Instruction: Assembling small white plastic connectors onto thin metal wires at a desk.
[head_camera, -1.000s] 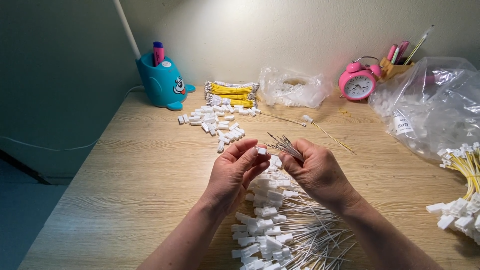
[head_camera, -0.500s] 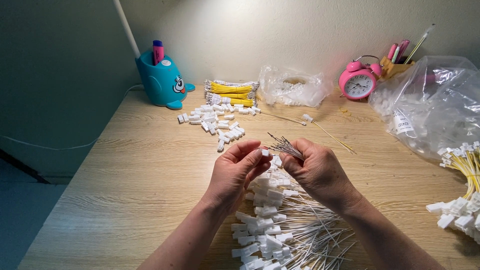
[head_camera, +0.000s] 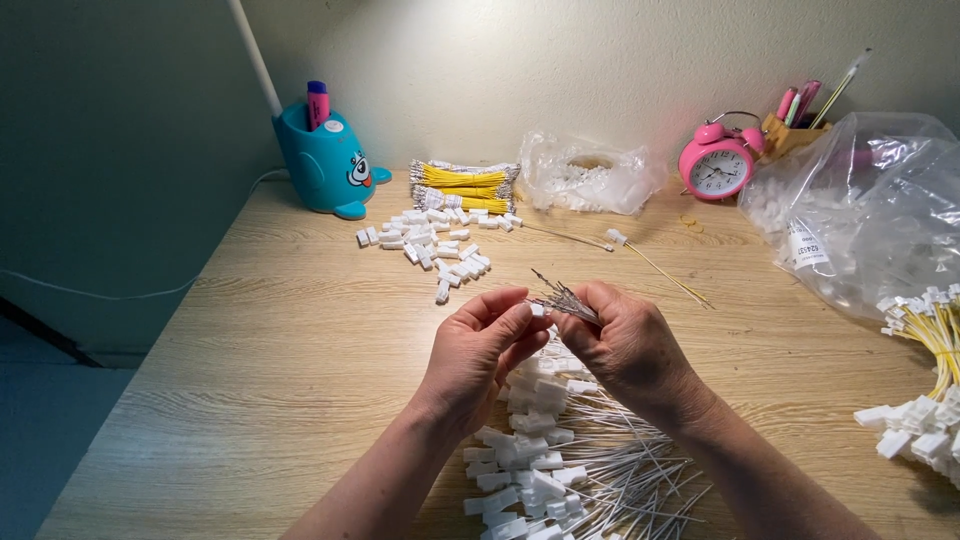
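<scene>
**Two hands, one small bunch of wires**

In the middle of the frame, the right hand (head_camera: 625, 345) holds a thin bunch of white wires (head_camera: 562, 296). Its thumb and fingers are pressed together around the bunch. The bare wire tips poke out up and to the left, fanned a little.

The left hand (head_camera: 480, 355) is just beside it. Its thumb and first fingers are curled in close, pinching at something small right by the wire bunch. It is too small and hidden to tell what it is.

Under both hands, at the bottom middle, lies a big pile of white plugs with wires (head_camera: 560, 460) on the wooden table (head_camera: 250, 380).

Higher up, left of middle, are loose white plugs (head_camera: 430, 245) and yellow wire bundles (head_camera: 465, 187). A blue pen holder (head_camera: 325, 165) stands in the upper left. A pink alarm clock (head_camera: 718, 165) stands in the upper right, and a big clear plastic bag (head_camera: 870, 215) lies at the right. More plugs on yellow wires (head_camera: 925, 380) lie at the right edge.
</scene>
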